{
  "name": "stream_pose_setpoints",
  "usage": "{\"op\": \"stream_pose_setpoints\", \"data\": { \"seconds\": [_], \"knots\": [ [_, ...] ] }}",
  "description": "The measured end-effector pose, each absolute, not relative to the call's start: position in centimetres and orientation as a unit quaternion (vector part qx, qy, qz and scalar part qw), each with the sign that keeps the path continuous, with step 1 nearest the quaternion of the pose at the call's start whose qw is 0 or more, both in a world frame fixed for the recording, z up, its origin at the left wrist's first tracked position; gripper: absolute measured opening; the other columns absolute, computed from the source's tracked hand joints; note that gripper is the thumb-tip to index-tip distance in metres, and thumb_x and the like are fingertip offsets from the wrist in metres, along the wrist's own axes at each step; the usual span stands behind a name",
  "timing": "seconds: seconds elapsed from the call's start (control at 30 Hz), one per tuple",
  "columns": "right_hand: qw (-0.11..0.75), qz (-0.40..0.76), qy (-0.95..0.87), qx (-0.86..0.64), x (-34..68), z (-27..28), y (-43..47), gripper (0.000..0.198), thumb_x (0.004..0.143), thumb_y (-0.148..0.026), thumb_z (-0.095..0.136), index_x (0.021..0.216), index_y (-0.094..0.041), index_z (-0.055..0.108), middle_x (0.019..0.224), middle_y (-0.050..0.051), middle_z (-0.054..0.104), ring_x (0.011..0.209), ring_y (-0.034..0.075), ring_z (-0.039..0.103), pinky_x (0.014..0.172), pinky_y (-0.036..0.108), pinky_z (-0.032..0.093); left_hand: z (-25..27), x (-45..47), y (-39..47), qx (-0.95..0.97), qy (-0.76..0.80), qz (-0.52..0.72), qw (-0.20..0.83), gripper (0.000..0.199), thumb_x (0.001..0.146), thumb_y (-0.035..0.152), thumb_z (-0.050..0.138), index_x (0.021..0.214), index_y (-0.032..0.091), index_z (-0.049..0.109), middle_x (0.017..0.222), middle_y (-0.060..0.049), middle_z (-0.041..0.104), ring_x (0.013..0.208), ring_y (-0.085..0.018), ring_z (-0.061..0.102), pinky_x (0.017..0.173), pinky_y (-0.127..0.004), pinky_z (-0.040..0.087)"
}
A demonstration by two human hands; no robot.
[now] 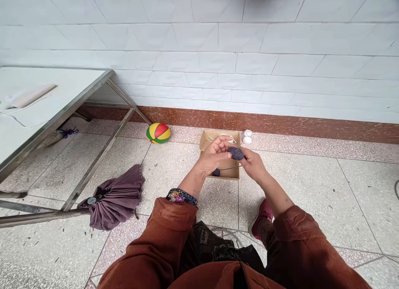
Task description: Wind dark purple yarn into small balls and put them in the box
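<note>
A small ball of dark purple-grey yarn (236, 153) is held up in front of me between both hands, above an open cardboard box (229, 173). My right hand (253, 165) grips it from the right side. On its left edge rests the thumb of my left hand (213, 157), with the fingers bent behind and above it. A second dark ball of yarn (216, 172) lies in the box's near left corner, and a dark strand runs from it toward the right. White cord (225, 138) lies at the far end of the box, partly hidden by my left hand.
Two white balls (247, 136) sit right of the box by the wall. A colourful ball (158, 133) lies on the floor to the left. Nearer, a folded purple umbrella (116, 197) lies beside a metal-framed table (56, 79). My red shoe (262, 218) is below my right hand.
</note>
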State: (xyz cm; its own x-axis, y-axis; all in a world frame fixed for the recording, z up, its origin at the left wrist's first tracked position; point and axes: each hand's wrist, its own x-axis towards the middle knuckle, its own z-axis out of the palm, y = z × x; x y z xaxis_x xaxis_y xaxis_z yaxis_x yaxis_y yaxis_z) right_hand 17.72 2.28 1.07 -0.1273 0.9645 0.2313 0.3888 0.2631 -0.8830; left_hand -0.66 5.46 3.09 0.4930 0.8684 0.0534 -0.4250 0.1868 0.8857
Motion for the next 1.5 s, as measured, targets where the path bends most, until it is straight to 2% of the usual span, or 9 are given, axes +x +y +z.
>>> {"op": "stream_pose_setpoints", "data": {
  "seconds": [0.17, 0.33, 0.5, 0.63, 0.77, 0.97, 1.27, 1.37, 1.5],
  "knots": [
    [0.393, 0.317, -0.714, -0.486, 17.0, 0.6, 2.0, 0.024, 0.098, -0.039, 0.053, 0.094, -0.025, 0.073, 0.083, 0.003, 0.071, 0.079, 0.021, 0.065, 0.074, 0.034, 0.051, 2.8, -0.7, 5.9, 0.442, 0.311, 0.504, 0.674, 0.049, 0.069, 0.022, 0.082, 0.112, 0.022, 0.058, 0.092, 0.001, 0.064, 0.089, -0.012, 0.061, 0.087, -0.029, 0.046],
    [0.359, 0.304, -0.773, -0.426, 17.3, 1.7, 1.7, 0.025, 0.101, -0.038, 0.052, 0.096, -0.026, 0.074, 0.095, 0.005, 0.073, 0.086, 0.021, 0.067, 0.081, 0.035, 0.052, 2.3, -0.4, 6.2, 0.493, 0.373, 0.513, 0.595, 0.049, 0.071, 0.020, 0.078, 0.113, 0.022, 0.054, 0.091, 0.001, 0.062, 0.087, -0.012, 0.060, 0.086, -0.030, 0.046],
    [0.432, 0.254, -0.737, -0.454, 18.0, 2.8, 1.9, 0.023, 0.099, -0.040, 0.056, 0.096, -0.027, 0.074, 0.091, 0.006, 0.071, 0.087, 0.022, 0.065, 0.081, 0.037, 0.052, 2.1, 0.0, 5.9, 0.552, 0.377, 0.463, 0.582, 0.048, 0.074, 0.024, 0.078, 0.115, 0.023, 0.053, 0.096, -0.001, 0.061, 0.090, -0.014, 0.061, 0.083, -0.031, 0.047],
    [0.480, 0.219, -0.671, -0.520, 18.6, 2.9, 2.6, 0.021, 0.095, -0.040, 0.060, 0.085, -0.025, 0.072, 0.083, 0.005, 0.068, 0.081, 0.022, 0.062, 0.077, 0.036, 0.050, 2.3, -0.1, 5.3, 0.560, 0.314, 0.424, 0.639, 0.048, 0.075, 0.024, 0.079, 0.117, 0.024, 0.054, 0.096, -0.001, 0.061, 0.089, -0.013, 0.061, 0.084, -0.030, 0.047],
    [0.473, 0.278, -0.632, -0.548, 18.7, 2.1, 3.0, 0.022, 0.094, -0.037, 0.059, 0.081, -0.023, 0.068, 0.080, 0.002, 0.065, 0.074, 0.019, 0.058, 0.072, 0.032, 0.047, 2.5, -0.1, 5.0, 0.508, 0.263, 0.420, 0.705, 0.051, 0.074, 0.021, 0.081, 0.119, 0.024, 0.057, 0.098, -0.001, 0.061, 0.091, -0.013, 0.060, 0.086, -0.030, 0.049],
    [0.424, 0.344, -0.650, -0.529, 17.9, 0.4, 2.8, 0.019, 0.091, -0.037, 0.059, 0.084, -0.023, 0.069, 0.080, 0.001, 0.067, 0.075, 0.019, 0.060, 0.071, 0.032, 0.047, 3.1, 0.0, 5.0, 0.449, 0.264, 0.469, 0.713, 0.052, 0.074, 0.021, 0.079, 0.121, 0.027, 0.059, 0.107, -0.002, 0.059, 0.093, -0.013, 0.058, 0.080, -0.028, 0.051],
    [0.366, 0.363, -0.735, -0.440, 17.4, 2.3, 1.8, 0.022, 0.096, -0.037, 0.058, 0.082, -0.024, 0.070, 0.082, 0.002, 0.068, 0.076, 0.018, 0.062, 0.074, 0.033, 0.049, 2.1, 0.2, 5.9, 0.506, 0.397, 0.491, 0.588, 0.045, 0.072, 0.015, 0.072, 0.115, 0.021, 0.060, 0.098, -0.003, 0.063, 0.094, -0.015, 0.062, 0.087, -0.031, 0.049],
    [0.395, 0.363, -0.728, -0.427, 17.8, 3.2, 1.7, 0.019, 0.095, -0.039, 0.061, 0.087, -0.025, 0.071, 0.083, 0.002, 0.068, 0.076, 0.018, 0.061, 0.073, 0.033, 0.049, 1.9, 0.2, 5.8, 0.555, 0.424, 0.469, 0.540, 0.046, 0.069, 0.013, 0.073, 0.113, 0.021, 0.061, 0.098, -0.003, 0.062, 0.093, -0.016, 0.060, 0.083, -0.031, 0.048],
    [0.472, 0.305, -0.674, -0.480, 18.6, 3.3, 2.3, 0.017, 0.094, -0.038, 0.062, 0.088, -0.025, 0.071, 0.084, 0.003, 0.067, 0.080, 0.020, 0.061, 0.077, 0.034, 0.049, 2.1, 0.2, 5.1, 0.597, 0.379, 0.412, 0.575, 0.048, 0.070, 0.014, 0.075, 0.115, 0.022, 0.061, 0.096, -0.002, 0.061, 0.084, -0.014, 0.059, 0.080, -0.031, 0.048]
  ]
}}
